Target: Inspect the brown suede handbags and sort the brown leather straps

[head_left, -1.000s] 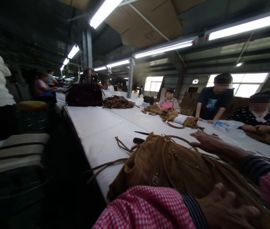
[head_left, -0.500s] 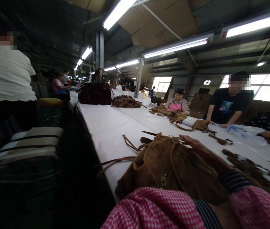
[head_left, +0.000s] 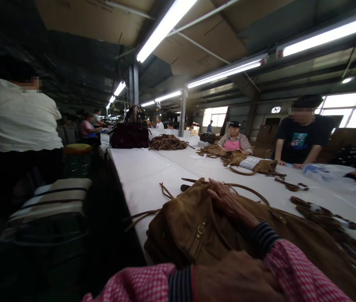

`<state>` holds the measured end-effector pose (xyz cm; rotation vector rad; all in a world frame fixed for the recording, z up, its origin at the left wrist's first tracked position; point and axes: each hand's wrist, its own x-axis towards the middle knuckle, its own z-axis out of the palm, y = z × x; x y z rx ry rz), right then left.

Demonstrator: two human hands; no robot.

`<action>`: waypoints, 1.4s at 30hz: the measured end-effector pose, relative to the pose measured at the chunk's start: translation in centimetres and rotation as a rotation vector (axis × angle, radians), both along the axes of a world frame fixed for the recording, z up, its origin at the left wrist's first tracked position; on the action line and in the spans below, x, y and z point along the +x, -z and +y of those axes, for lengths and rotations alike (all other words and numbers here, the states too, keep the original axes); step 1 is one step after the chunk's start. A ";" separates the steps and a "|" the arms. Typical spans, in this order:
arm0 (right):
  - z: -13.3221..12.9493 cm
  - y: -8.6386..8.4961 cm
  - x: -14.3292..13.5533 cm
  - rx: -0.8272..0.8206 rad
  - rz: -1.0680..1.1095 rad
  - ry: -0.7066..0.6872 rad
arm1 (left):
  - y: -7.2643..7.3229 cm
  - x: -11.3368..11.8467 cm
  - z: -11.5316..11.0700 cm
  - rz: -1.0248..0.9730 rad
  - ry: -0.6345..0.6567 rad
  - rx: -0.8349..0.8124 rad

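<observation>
A soft brown bag with a small brass buckle and zips lies on the near part of the table, with thin straps trailing off its left end. Over its upper edge, my right hand has its fingers bent together, gripping the bag's top. My left hand is low in front of the bag, close to the camera and smeared by motion; its fingers are hidden. A curved brown handle arches behind my right hand. Both arms wear pink checked sleeves with striped cuffs.
The white table runs away from me. On it are a dark red bag, a heap of brown straps, more brown pieces and clear plastic. Co-workers sit or stand across it. A padded stool stands left.
My right hand has moved left along the bag's top. My left hand has come into view at the bottom. The bag has shifted slightly left, and the camera view has tilted up.
</observation>
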<state>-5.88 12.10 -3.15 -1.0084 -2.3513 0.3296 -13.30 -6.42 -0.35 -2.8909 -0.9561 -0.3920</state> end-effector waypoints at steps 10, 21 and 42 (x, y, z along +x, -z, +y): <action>-0.4 1.2 -1.4 0.367 -0.126 -0.022 | -5.5 -13.9 -0.2 -0.346 -0.918 -0.063; -0.2 3.0 -1.5 0.409 -0.210 0.017 | 1.2 -16.3 -3.7 -0.335 -0.716 0.200; -0.5 3.7 -3.6 0.464 -0.264 0.007 | -11.7 -6.6 9.4 0.232 -0.343 -0.050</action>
